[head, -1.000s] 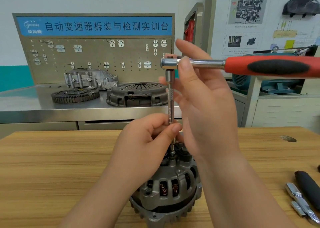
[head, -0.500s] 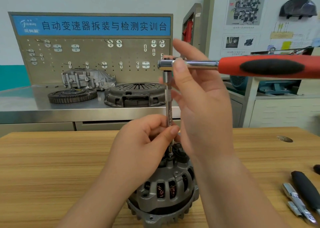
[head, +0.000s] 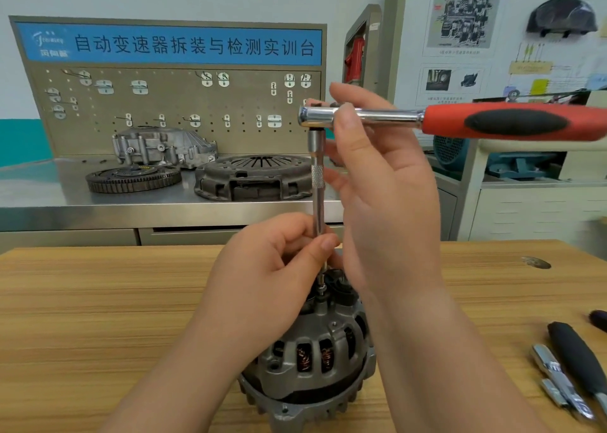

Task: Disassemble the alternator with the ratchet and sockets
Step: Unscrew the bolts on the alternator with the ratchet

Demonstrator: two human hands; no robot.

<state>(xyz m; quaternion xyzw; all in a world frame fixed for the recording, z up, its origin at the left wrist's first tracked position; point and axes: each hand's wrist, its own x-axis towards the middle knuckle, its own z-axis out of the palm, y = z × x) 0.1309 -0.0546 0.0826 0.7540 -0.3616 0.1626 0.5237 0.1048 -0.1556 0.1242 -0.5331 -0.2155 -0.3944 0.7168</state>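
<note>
The grey alternator (head: pixel 312 360) stands on the wooden table (head: pixel 98 317), copper windings showing through its slots. A ratchet (head: pixel 512 122) with a red and black handle lies level above it, handle pointing right. A thin chrome extension bar (head: pixel 317 183) runs straight down from the ratchet head to a fastener on top of the alternator. My left hand (head: pixel 272 275) pinches the bar's lower end between thumb and fingers. My right hand (head: pixel 377 183) holds the ratchet at its head, thumb in front and fingers behind. The socket's tip is partly hidden by my hands.
At the table's right edge lie a black-handled tool (head: pixel 578 363) and chrome tool pieces (head: pixel 558 383). Behind the table a steel bench carries a clutch pressure plate (head: pixel 253 178), a flywheel (head: pixel 133 178) and a metal housing (head: pixel 161 146) before a pegboard.
The view has shifted slightly. Both hands keep the same hold, and the ratchet and extension bar stay on the alternator's top.
</note>
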